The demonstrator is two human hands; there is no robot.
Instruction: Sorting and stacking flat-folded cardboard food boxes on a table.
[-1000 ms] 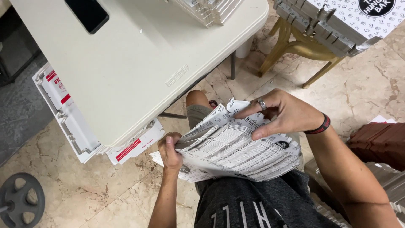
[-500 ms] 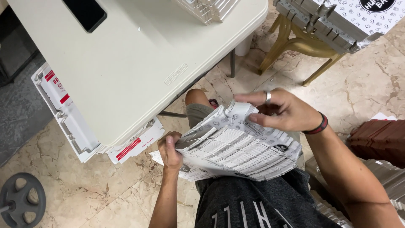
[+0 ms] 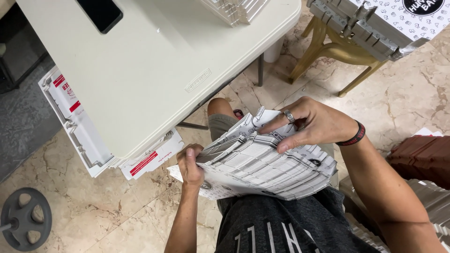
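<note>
a: where's the stack of flat printed boxes (image 3: 269, 166)?

b: on the person's lap, just off the edge of the white folding table (image 3: 154, 70).

a: and the hands?

b: the left hand (image 3: 191, 164) is closed around the stack's near-left corner. the right hand (image 3: 311, 124) rests on top, fingers curled, pinching up the edge of the top sheet.

a: anything nearby?

b: a phone (image 3: 99, 13) lies on the table, a wooden chair (image 3: 335, 54) stands beyond, and a weight plate (image 3: 24, 225) lies on the tiled floor (image 3: 412, 98).

A cream folding table (image 3: 154, 70) carried a black phone (image 3: 99, 13) and a stack of flat printed boxes (image 3: 234, 9), while a dark weight plate (image 3: 24, 225) lay on the marble floor (image 3: 93, 220).
</note>
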